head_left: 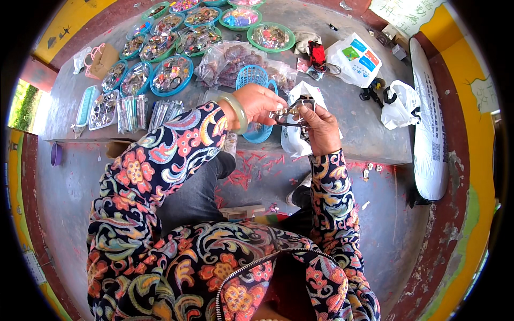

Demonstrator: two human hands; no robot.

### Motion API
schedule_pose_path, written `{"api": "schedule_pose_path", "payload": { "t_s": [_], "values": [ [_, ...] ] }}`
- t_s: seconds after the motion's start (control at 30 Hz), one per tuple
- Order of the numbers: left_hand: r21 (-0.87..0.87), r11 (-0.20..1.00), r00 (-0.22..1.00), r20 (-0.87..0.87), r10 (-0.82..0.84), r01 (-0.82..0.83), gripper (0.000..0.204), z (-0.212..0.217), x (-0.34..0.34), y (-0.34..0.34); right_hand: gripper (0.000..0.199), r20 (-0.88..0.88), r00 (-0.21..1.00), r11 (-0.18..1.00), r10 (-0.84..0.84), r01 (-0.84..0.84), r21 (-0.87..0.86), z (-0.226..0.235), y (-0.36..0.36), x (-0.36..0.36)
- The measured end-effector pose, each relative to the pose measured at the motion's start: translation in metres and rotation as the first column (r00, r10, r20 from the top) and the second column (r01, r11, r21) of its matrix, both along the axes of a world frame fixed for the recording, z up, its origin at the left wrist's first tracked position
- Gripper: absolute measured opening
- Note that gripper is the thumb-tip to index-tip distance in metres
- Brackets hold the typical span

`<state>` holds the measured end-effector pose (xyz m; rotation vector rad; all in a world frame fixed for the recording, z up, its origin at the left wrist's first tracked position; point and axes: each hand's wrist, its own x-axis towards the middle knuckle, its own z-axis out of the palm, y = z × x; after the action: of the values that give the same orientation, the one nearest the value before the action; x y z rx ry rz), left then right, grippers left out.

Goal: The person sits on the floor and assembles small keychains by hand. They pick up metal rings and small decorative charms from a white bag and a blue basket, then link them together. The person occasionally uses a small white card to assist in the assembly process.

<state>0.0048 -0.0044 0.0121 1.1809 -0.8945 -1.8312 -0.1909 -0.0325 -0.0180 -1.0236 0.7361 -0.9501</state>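
Note:
Both hands meet in front of me over the edge of a raised grey ledge. Pinched between them is a small dark band with shiny beads [293,111]; its exact kind is too small to make out. My left hand [256,104], with a pale green bangle [239,113] at the wrist, has its fingers closed on the band's left side. My right hand [322,128] grips the right side between thumb and fingers. Just beneath them stands an open white plastic bag [293,142] with dark pieces inside. A blue plastic basket [251,75] is beyond my left hand.
Several round trays [185,88] of small trinkets cover the ledge's far left. Clear bags of purplish items [217,61] lie beside them. White plastic bags [353,60] sit at right, near a long silvery wrapped board [428,128]. Red scraps [243,176] litter the lower floor.

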Motion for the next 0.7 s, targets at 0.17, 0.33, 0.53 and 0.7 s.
{"api": "schedule_pose_path", "payload": {
  "t_s": [0.17,0.33,0.53,0.7],
  "values": [
    [-0.005,1.000,1.000,0.018,0.014,-0.014,0.026,0.000,-0.003,0.001,0.013,-0.086,0.996,0.993,0.038,-0.048,-0.112,0.002,0.000,-0.003],
    [-0.022,0.999,0.988,0.151,-0.046,0.049,0.027,0.004,-0.006,0.003,0.013,-0.181,0.983,0.981,0.018,-0.052,-0.187,0.004,0.001,-0.002],
    [-0.057,0.998,0.998,0.067,0.022,-0.018,0.028,-0.001,-0.005,0.002,0.013,-0.063,0.993,0.992,-0.100,0.094,-0.088,-0.003,0.004,0.007],
    [-0.010,0.999,0.998,-0.053,0.038,-0.039,0.024,-0.009,-0.001,-0.006,0.012,0.034,0.985,0.984,-0.170,0.168,0.058,-0.009,0.000,0.001]
  ]
}}
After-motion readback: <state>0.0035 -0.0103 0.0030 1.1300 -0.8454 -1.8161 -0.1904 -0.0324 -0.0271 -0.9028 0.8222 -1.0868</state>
